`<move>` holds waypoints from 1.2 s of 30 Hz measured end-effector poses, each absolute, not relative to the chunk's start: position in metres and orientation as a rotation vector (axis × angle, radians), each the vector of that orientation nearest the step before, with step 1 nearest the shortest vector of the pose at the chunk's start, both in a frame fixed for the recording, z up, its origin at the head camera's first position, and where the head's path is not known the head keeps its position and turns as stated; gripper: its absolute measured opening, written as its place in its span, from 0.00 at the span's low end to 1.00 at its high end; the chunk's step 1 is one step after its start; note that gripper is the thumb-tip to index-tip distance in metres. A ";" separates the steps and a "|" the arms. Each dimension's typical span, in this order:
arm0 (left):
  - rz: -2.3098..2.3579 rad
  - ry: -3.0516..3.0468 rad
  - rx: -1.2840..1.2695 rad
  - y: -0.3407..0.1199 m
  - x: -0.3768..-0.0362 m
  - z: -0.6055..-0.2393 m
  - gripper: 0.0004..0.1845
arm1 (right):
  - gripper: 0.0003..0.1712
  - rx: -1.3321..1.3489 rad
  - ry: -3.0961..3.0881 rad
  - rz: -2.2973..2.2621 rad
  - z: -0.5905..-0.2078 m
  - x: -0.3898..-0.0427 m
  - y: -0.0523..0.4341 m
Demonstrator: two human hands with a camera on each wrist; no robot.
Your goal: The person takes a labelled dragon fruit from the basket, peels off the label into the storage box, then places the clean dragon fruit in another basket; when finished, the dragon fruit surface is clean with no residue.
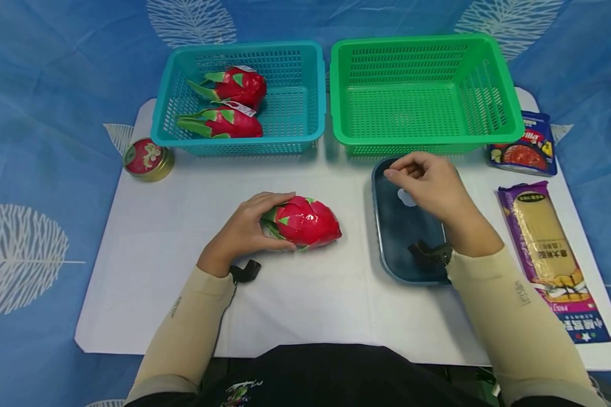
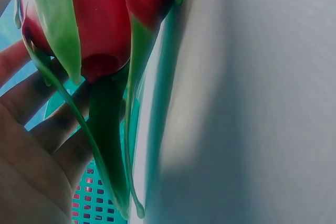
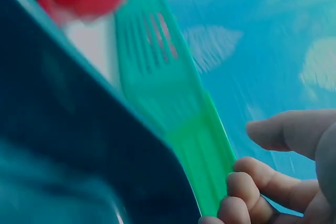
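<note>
Dragon fruit [image 1: 305,222]: glossy red, green-tipped scales.

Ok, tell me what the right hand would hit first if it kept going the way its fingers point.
Probably the green basket: the right hand hovers over the dark tray, fingers curled toward its far-left rim, with the basket's front wall just beyond. Depth is unclear.
</note>
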State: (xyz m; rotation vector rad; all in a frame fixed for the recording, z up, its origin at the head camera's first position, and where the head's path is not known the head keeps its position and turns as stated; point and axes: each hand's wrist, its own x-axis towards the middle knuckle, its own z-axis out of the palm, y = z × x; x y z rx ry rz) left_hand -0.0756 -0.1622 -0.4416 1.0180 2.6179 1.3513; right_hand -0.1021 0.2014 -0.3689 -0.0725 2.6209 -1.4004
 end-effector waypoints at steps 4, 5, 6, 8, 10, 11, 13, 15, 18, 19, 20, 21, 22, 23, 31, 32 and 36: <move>1.349 2.621 1.015 -0.162 -0.075 -0.440 0.47 | 0.22 0.159 2.391 -1.792 -0.371 -0.114 0.228; 1.347 2.623 1.014 -0.162 -0.075 -0.440 0.47 | 0.22 0.214 2.282 -1.935 -0.371 -0.117 0.235; 1.346 2.624 1.013 -0.162 -0.075 -0.440 0.47 | 0.22 0.277 2.168 -2.068 -0.372 -0.119 0.241; 1.345 2.625 1.011 -0.162 -0.075 -0.439 0.47 | 0.22 0.373 1.935 -2.296 -0.373 -0.122 0.255; 1.346 2.625 1.009 -0.163 -0.075 -0.439 0.47 | 0.22 0.466 1.710 -2.456 -0.374 -0.123 0.268; 1.347 2.625 1.011 -0.163 -0.075 -0.440 0.48 | 0.22 0.509 1.625 -2.505 -0.375 -0.124 0.275; 1.347 2.625 1.011 -0.163 -0.075 -0.440 0.48 | 0.22 0.584 1.455 -2.587 -0.379 -0.125 0.287; 1.350 2.625 1.014 -0.163 -0.074 -0.440 0.48 | 0.22 0.692 1.296 -2.642 -0.382 -0.127 0.297; 1.353 2.623 1.016 -0.164 -0.074 -0.441 0.48 | 0.24 0.852 1.083 -2.727 -0.388 -0.130 0.309; 1.354 2.620 1.013 -0.164 -0.074 -0.441 0.48 | 0.24 0.889 1.022 -2.754 -0.390 -0.131 0.312; 1.357 2.616 1.011 -0.164 -0.074 -0.441 0.48 | 0.24 0.915 0.952 -2.787 -0.392 -0.131 0.314; 1.357 2.611 1.008 -0.164 -0.074 -0.441 0.48 | 0.25 0.928 0.887 -2.821 -0.393 -0.132 0.316; 1.352 2.611 1.002 -0.164 -0.074 -0.441 0.49 | 0.24 0.933 0.824 -2.853 -0.395 -0.133 0.317; 1.353 2.604 0.999 -0.163 -0.074 -0.441 0.50 | 0.25 0.936 0.765 -2.881 -0.396 -0.133 0.319; 1.334 2.543 0.967 -0.161 -0.075 -0.439 0.55 | 0.25 0.933 0.540 -2.978 -0.402 -0.134 0.322; 1.325 2.536 0.963 -0.160 -0.075 -0.439 0.54 | 0.25 0.926 0.528 -2.981 -0.403 -0.134 0.322; 1.309 2.489 0.925 -0.159 -0.077 -0.440 0.53 | 0.25 0.874 0.532 -2.990 -0.406 -0.135 0.322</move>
